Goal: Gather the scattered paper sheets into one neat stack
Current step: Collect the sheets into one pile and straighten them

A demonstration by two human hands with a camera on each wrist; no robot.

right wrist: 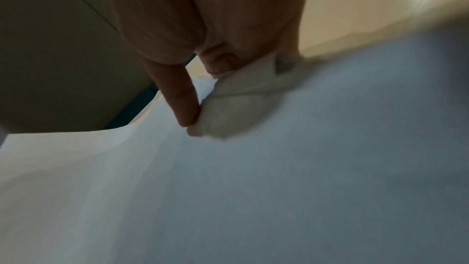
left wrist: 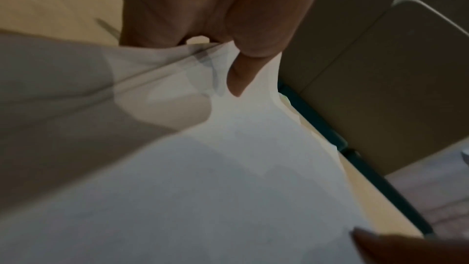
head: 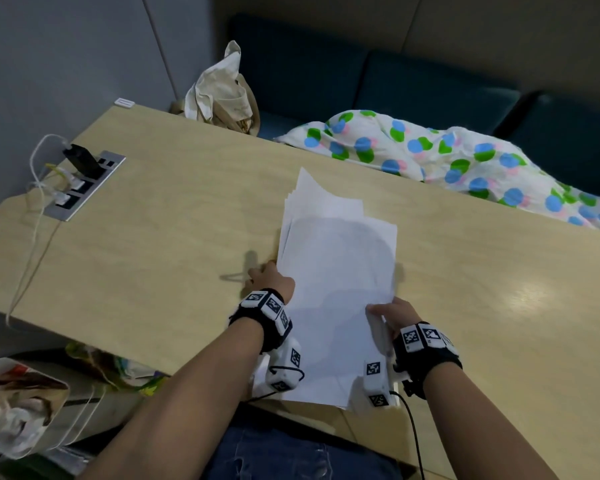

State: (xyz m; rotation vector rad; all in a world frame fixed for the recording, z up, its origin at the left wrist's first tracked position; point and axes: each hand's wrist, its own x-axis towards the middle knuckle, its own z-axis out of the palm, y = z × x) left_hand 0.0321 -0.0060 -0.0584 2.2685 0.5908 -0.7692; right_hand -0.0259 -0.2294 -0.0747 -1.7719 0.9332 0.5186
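A loose pile of white paper sheets lies on the light wooden table, far corners fanned out unevenly. My left hand grips the pile's left edge; in the left wrist view its thumb lies on top of the sheets with the other fingers underneath. My right hand pinches the right edge; in the right wrist view its thumb presses the paper against fingers below. The near end of the pile hangs over the table's front edge.
A power socket panel with a charger and white cables sits at the table's left. A cloth tote bag and a dotted blanket lie on the dark sofa behind. A bin stands at the lower left.
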